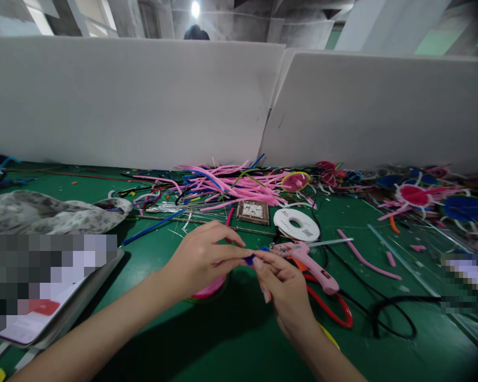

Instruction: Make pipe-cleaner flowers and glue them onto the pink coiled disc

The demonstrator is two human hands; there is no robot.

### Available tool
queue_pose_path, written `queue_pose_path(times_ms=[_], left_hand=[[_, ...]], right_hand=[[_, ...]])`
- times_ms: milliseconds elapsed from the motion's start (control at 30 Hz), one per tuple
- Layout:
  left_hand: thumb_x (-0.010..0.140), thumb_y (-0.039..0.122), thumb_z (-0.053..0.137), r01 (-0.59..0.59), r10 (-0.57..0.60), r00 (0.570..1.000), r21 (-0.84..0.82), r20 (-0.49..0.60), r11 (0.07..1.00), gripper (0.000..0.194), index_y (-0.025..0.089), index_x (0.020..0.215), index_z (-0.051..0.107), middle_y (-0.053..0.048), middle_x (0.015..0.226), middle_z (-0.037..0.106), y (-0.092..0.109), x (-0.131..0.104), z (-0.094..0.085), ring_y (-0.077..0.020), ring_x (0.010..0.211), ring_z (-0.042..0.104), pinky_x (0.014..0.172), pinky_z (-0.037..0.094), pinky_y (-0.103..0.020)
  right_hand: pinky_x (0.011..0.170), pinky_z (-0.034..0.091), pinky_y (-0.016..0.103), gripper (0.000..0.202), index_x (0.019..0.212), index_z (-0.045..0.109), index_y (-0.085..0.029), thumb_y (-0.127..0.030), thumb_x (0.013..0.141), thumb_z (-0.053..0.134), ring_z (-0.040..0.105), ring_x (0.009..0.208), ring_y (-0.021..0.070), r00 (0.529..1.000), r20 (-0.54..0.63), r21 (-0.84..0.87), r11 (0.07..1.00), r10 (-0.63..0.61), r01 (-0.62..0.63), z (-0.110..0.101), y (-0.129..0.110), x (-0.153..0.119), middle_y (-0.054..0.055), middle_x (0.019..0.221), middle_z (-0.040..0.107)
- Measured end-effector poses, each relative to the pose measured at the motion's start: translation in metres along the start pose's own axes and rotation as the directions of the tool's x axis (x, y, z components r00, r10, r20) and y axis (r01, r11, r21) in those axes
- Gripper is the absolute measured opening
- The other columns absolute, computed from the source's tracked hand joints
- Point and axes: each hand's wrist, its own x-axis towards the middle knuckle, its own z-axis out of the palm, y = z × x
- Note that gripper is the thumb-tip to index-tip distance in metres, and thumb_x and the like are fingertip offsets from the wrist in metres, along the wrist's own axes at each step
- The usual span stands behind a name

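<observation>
Blue and small, a piece sits pinched between the fingertips of the left hand and right hand, both partly curled, above the green surface. Just beside the right hand lies a pink glue gun; a pink disc rests beneath the left.

dim greyish room, one bare light glaring at top centre, pale daylight upper left, soft shadow below the hands, wide-angle stretching and dark corner upper right, pixelated patches left and right
</observation>
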Motion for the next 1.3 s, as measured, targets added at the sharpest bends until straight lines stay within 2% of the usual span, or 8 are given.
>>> queue_pose_path(times_ms=[133, 233, 367, 533, 867, 967, 1100, 1300], left_hand=[[0.081, 0.025, 0.065, 0.152, -0.152, 0.988, -0.116, 0.012, 0.982, 0.036, 0.025, 0.117, 0.060, -0.007, 0.106, 0.068, 0.002, -0.004, -0.001, -0.0199, 0.096, 0.061, 0.083, 0.049, -0.036], [0.073, 0.026, 0.073, 0.436, -0.412, 0.899, -0.364, 0.147, 0.823, 0.057, 0.025, 0.127, 0.052, -0.007, 0.106, 0.068, 0.006, -0.010, -0.003, -0.0190, 0.091, 0.063, 0.081, 0.052, -0.035], [0.077, 0.026, 0.066, 0.665, -0.564, 0.729, -0.597, 0.388, 0.449, 0.038, 0.020, 0.115, 0.063, -0.007, 0.096, 0.070, 0.012, -0.020, -0.003, -0.0166, 0.081, 0.065, 0.072, 0.053, -0.030], [0.078, 0.032, 0.066, 0.708, -0.615, 0.614, -0.690, 0.495, 0.150, 0.027, 0.022, 0.103, 0.070, -0.004, 0.081, 0.070, 0.018, -0.028, 0.002, -0.0132, 0.071, 0.063, 0.059, 0.050, -0.023], [0.076, 0.029, 0.071, 0.582, -0.798, 0.538, -0.804, 0.271, 0.120, 0.016, 0.019, 0.088, 0.067, -0.001, 0.080, 0.070, 0.003, -0.037, 0.008, -0.0097, 0.067, 0.062, 0.055, 0.048, -0.017], [0.073, 0.029, 0.074, 0.404, -0.917, 0.396, -0.906, 0.048, 0.127, 0.018, 0.017, 0.075, 0.061, 0.002, 0.073, 0.066, -0.014, -0.039, 0.000, -0.0072, 0.063, 0.059, 0.055, 0.048, -0.015], [0.077, 0.038, 0.068, 0.214, -0.966, 0.231, -0.962, -0.116, 0.167, 0.023, 0.017, 0.075, 0.058, 0.001, 0.075, 0.065, -0.032, -0.041, -0.009, -0.0100, 0.067, 0.061, 0.055, 0.050, -0.018], [0.080, 0.032, 0.065, 0.401, -0.889, 0.450, -0.871, -0.083, 0.285, 0.015, 0.018, 0.081, 0.059, -0.001, 0.080, 0.066, -0.019, -0.040, 0.001, -0.0131, 0.073, 0.062, 0.058, 0.049, -0.020]], right_hand=[[0.037, 0.030, 0.020, 0.027, 0.091, 0.071, -0.017, -0.040, 0.077, 0.064, 0.038, 0.033, 0.0064, 0.996, -0.015, -0.143, 0.986, -0.085, 0.082, -0.002, -0.004, -0.004, -0.007, 0.040, 0.044], [0.040, 0.037, 0.023, 0.019, 0.092, 0.072, -0.021, -0.033, 0.080, 0.063, 0.043, 0.034, 0.0083, 0.960, -0.004, -0.341, 0.903, -0.279, 0.261, -0.004, -0.008, -0.007, -0.006, 0.044, 0.049], [0.061, 0.049, 0.030, 0.017, 0.093, 0.073, -0.023, -0.020, 0.080, 0.063, 0.053, 0.048, 0.0125, 0.755, 0.148, -0.555, 0.579, -0.638, 0.598, -0.007, -0.010, -0.006, -0.003, 0.052, 0.058], [0.068, 0.050, 0.032, 0.020, 0.098, 0.070, -0.021, -0.014, 0.082, 0.060, 0.053, 0.052, 0.0127, 0.583, 0.360, -0.579, 0.315, -0.729, 0.752, -0.006, -0.005, -0.003, -0.001, 0.056, 0.061], [0.074, 0.050, 0.032, 0.029, 0.103, 0.070, -0.025, -0.010, 0.078, 0.063, 0.058, 0.054, 0.0131, 0.571, 0.383, -0.562, 0.307, -0.726, 0.768, -0.005, -0.008, -0.008, -0.002, 0.060, 0.066], [0.070, 0.050, 0.033, 0.024, 0.096, 0.073, -0.027, -0.014, 0.077, 0.065, 0.056, 0.051, 0.0137, 0.720, 0.228, -0.518, 0.545, -0.655, 0.659, -0.004, -0.007, -0.011, -0.003, 0.053, 0.062], [0.051, 0.046, 0.026, 0.016, 0.088, 0.072, -0.024, -0.035, 0.076, 0.069, 0.037, 0.037, 0.0088, 0.997, -0.004, -0.055, 0.995, -0.081, 0.080, 0.003, -0.007, -0.013, -0.008, 0.036, 0.041], [0.075, 0.050, 0.029, 0.034, 0.052, 0.050, -0.018, -0.029, 0.077, 0.072, 0.031, 0.045, 0.0064, 0.884, 0.359, 0.602, 0.650, 0.298, -0.464, 0.011, -0.012, -0.016, -0.010, 0.038, 0.032]])
